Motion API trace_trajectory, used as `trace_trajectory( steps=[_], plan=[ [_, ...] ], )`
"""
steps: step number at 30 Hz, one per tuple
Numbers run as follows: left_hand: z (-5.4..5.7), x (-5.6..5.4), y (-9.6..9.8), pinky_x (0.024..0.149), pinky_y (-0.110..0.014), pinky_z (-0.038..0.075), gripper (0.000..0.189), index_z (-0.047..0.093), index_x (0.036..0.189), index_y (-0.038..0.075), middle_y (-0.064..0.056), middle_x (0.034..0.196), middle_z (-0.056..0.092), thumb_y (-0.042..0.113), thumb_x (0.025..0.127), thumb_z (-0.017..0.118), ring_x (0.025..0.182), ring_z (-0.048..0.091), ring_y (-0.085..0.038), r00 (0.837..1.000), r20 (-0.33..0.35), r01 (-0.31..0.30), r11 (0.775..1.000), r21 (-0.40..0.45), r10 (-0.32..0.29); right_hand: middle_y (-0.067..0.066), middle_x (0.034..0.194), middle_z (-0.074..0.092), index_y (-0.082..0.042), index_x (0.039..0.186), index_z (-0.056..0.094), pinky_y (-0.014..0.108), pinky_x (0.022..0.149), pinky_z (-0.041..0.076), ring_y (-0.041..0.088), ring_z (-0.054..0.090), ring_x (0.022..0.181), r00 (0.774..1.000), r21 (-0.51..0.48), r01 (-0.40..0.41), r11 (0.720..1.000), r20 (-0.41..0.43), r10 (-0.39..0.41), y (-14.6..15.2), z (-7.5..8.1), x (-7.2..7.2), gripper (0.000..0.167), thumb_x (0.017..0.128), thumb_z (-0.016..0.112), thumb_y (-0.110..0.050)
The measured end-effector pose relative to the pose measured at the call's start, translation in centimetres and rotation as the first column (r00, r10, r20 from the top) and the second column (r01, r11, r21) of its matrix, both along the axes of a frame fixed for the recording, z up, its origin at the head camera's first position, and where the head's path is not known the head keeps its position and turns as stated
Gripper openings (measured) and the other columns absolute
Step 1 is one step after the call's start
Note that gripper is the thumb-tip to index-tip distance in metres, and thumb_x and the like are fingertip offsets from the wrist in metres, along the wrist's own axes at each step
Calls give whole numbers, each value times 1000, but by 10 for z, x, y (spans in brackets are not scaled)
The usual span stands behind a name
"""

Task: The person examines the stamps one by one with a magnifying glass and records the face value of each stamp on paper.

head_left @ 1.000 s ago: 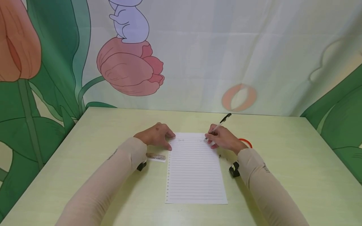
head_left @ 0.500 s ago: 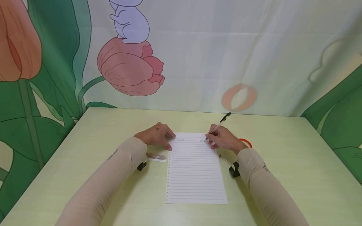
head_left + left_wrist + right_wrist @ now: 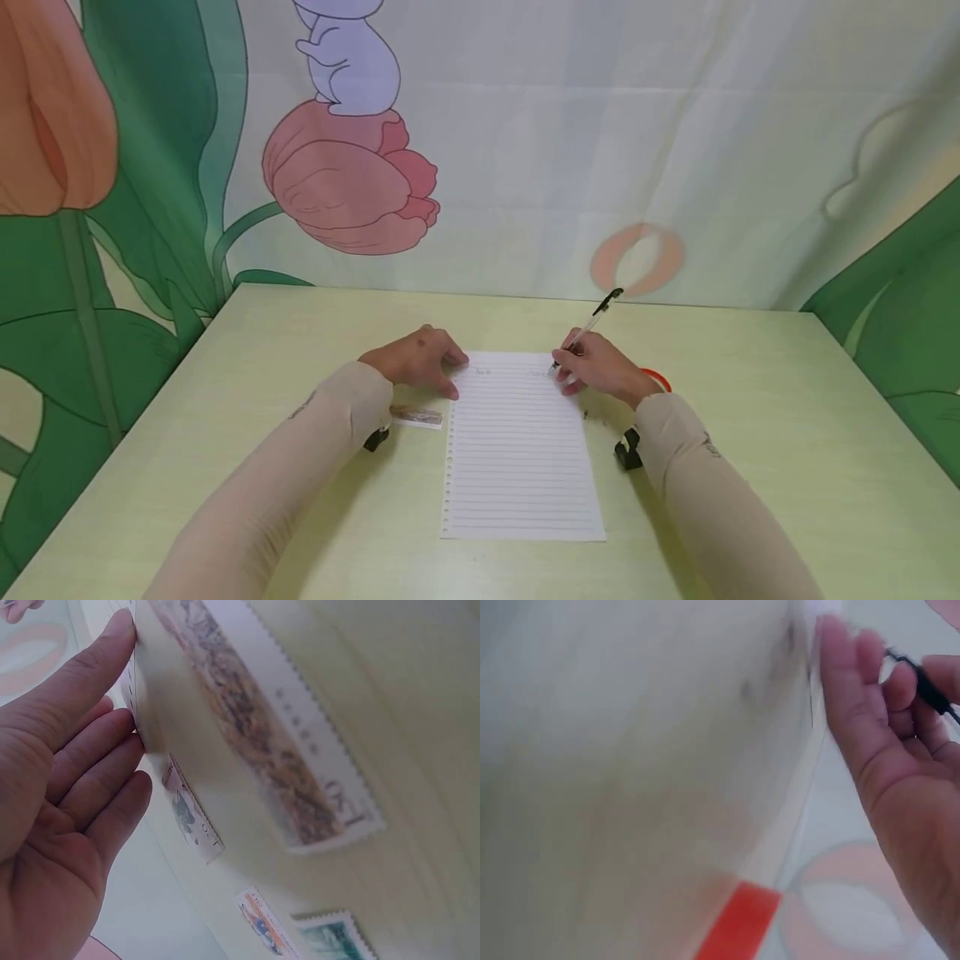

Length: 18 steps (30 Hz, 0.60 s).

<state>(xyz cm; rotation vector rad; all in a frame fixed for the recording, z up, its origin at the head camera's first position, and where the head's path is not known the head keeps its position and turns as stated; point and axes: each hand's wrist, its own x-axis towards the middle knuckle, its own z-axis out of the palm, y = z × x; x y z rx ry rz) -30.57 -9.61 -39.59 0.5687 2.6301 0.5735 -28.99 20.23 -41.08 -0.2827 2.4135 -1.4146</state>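
Note:
A white sheet of lined paper (image 3: 517, 458) with punch holes down its left side lies on the table, with small faint writing near its top. My right hand (image 3: 600, 367) pinches a pen (image 3: 597, 317) with a clear barrel and black cap end, its tip close to the writing at the upper right. In the right wrist view the pen's black grip (image 3: 930, 690) shows between the fingers. My left hand (image 3: 420, 358) rests at the paper's upper left edge, thumb and fingertips on it, fingers mostly straight in the left wrist view.
Beside the left wrist lies a long postage stamp (image 3: 416, 417); smaller stamps, one with a bird-like figure (image 3: 191, 817) and a green one (image 3: 335, 937), lie beyond it. A red curved object (image 3: 657, 379) sits partly behind the right wrist. A printed curtain (image 3: 510, 167) hangs behind the table.
My right hand has shifted slightly right along the top line, and the pen's upper end has risen. The left hand stays at the paper's edge.

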Motion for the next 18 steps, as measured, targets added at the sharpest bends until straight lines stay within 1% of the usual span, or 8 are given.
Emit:
trace_trajectory(
  steps=[3,6,9,12,15,18],
  plan=[
    [-1,1,0,110,-38,37,63,66,134,14,0,132,62,25,76,89,122,45,-20,1000,6,-13,1000,-3,13,19,91,59,5,104,51,38,74,60,27,67,79,1000,20,15,1000,23,-15,2,5,3,23,104,53,-18],
    [-2,2,-1,110,-39,37,65,65,135,14,0,132,62,25,75,89,122,45,-20,999,10,-36,999,9,35,17,88,58,4,100,52,38,70,60,26,67,77,1000,80,5,997,25,-7,4,12,7,24,104,53,-20],
    [-2,3,-3,109,-38,37,65,65,135,13,1,132,63,26,76,89,121,45,-20,1000,-10,-27,999,28,27,14,85,59,2,97,54,37,65,60,24,66,75,1000,150,-4,989,19,1,6,19,10,24,103,53,-21],
    [-1,3,-6,108,-38,38,64,65,135,13,1,132,64,26,77,88,120,45,-20,1000,-20,-15,999,47,15,13,83,60,2,95,56,37,62,60,23,65,72,1000,201,-14,980,22,10,8,24,11,24,102,52,-20],
    [0,4,-10,109,-39,38,63,64,135,12,0,133,64,25,78,88,124,45,-21,1000,-24,-7,997,73,9,13,81,62,3,93,58,37,63,60,23,65,69,999,228,-17,973,34,10,10,27,12,23,101,53,-18],
    [1,6,-13,110,-40,38,62,64,136,13,0,135,63,24,79,87,127,44,-22,999,-26,-23,996,89,26,12,80,65,3,91,60,37,63,60,22,66,68,999,247,-20,969,35,11,13,28,14,22,99,54,-17]
  ],
)
